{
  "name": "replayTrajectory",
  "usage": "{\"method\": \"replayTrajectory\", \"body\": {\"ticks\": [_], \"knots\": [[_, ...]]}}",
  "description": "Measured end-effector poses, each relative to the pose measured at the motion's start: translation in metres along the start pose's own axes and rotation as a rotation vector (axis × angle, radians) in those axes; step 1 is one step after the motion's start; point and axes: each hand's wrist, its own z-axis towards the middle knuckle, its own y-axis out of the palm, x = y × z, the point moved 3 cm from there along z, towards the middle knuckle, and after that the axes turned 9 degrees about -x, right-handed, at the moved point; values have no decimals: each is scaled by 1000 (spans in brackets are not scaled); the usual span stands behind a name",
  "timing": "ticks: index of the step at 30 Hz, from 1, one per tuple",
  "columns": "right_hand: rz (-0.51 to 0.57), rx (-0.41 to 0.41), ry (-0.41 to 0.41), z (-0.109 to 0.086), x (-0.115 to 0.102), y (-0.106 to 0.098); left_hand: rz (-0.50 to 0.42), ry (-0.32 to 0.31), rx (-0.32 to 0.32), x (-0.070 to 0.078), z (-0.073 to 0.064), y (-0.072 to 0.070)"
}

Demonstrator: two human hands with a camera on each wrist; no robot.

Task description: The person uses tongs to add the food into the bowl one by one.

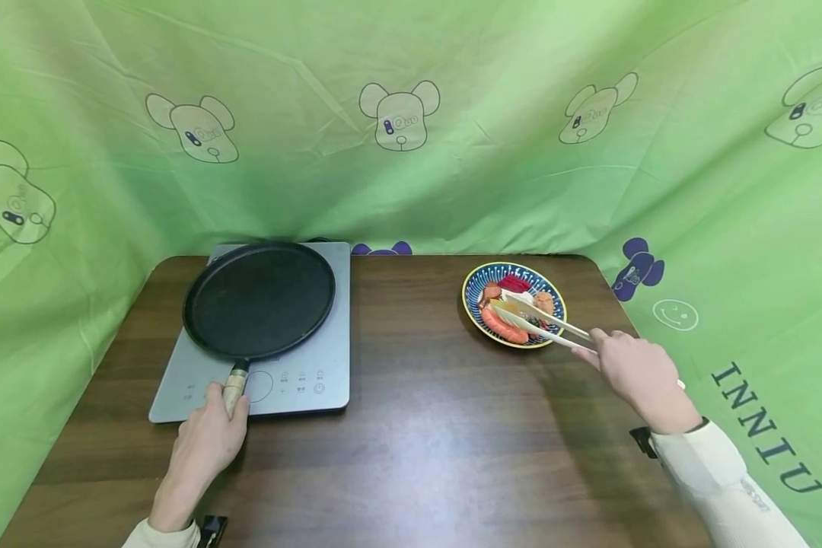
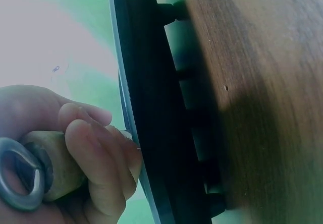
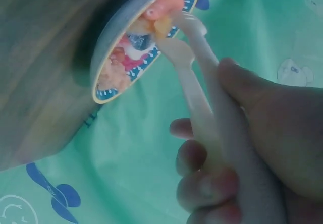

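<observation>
My left hand (image 1: pixel 208 434) grips the wooden handle (image 1: pixel 234 390) of a flat black frying pan (image 1: pixel 260 301) on the induction cooktop (image 1: pixel 336 335). A metal ring (image 2: pixel 22 176) at the handle's end shows in the left wrist view. On the right, my right hand (image 1: pixel 637 373) holds pale tongs (image 1: pixel 555 337), their tips down among the food in a blue patterned bowl (image 1: pixel 476 320). A pinkish-orange sausage (image 1: pixel 503 327) lies at the bowl's near side, with a yellow piece (image 3: pixel 162 27) right at the tong tips. Red, white and tan pieces lie around them.
The wooden table (image 1: pixel 411 426) stretches between the cooktop and the bowl. A green curtain (image 1: pixel 397 190) with bear prints hangs behind and along both sides. Touch controls (image 1: pixel 301 380) mark the cooktop's front, right of the pan handle.
</observation>
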Motion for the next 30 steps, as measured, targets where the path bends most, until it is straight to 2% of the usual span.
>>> {"method": "replayTrajectory", "body": {"ticks": [5,9,13,18,23,30], "knots": [[-36,25,-8,8,0,1,2,9,1,-1,0,0],[-60,98,-34,12,-3,5,1,6,-2,-1,0,0],[-78,152,-65,11,-5,7,1,7,1,-1,0,0],[-92,173,-109,8,-7,5,3,10,1,-1,0,0],[-88,156,-115,6,-4,2,2,7,-5,-1,0,0],[-40,68,-74,8,3,6,-1,9,-16,-1,1,0]]}}
